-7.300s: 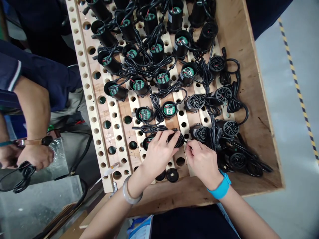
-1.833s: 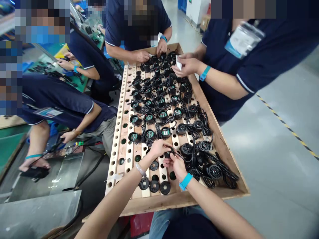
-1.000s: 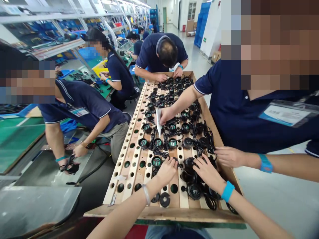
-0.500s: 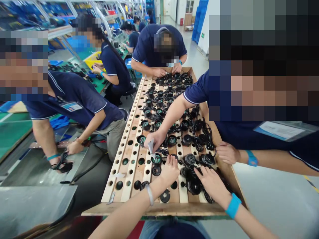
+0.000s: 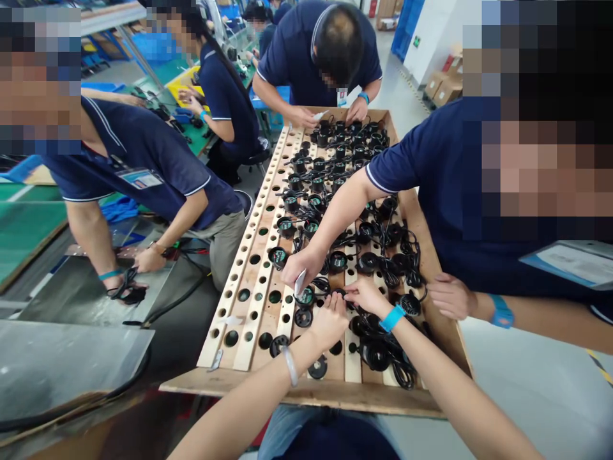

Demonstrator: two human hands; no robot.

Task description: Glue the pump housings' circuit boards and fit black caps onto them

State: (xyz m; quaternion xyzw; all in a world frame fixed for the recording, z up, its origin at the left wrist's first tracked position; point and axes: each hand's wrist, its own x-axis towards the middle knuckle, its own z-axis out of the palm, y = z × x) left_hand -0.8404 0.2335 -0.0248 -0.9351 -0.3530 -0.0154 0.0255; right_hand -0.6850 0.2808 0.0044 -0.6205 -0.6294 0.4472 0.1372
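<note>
My left hand [image 5: 330, 322] has its fingers bunched at the near left edge of a small black round part [image 5: 339, 293] in the wooden rack [image 5: 256, 383]. From the right, my right hand [image 5: 368, 296] pinches the same part, which is mostly hidden by my fingers. Just left of it sits a black round housing with a green circuit board [image 5: 305, 296] inside. Over that housing a co-worker's hand [image 5: 301, 265] holds a white tapered tube [image 5: 300, 282]. Black discs lie close to my left wrist, one [image 5: 303, 317] above it and another [image 5: 317, 367] below.
Black coiled cables [image 5: 402, 358] and round housings [image 5: 376, 353] fill the rack's right side. The co-worker's other hand [image 5: 451, 296] rests by the right wall. Another person's hands [image 5: 302, 117] work at the far end. To the left, a person handles a cable [image 5: 127, 287] over a metal sheet.
My right hand has moved left and away from me, off the cables, to the round part beside my left hand. My left hand stays there. The view has tilted down slightly.
</note>
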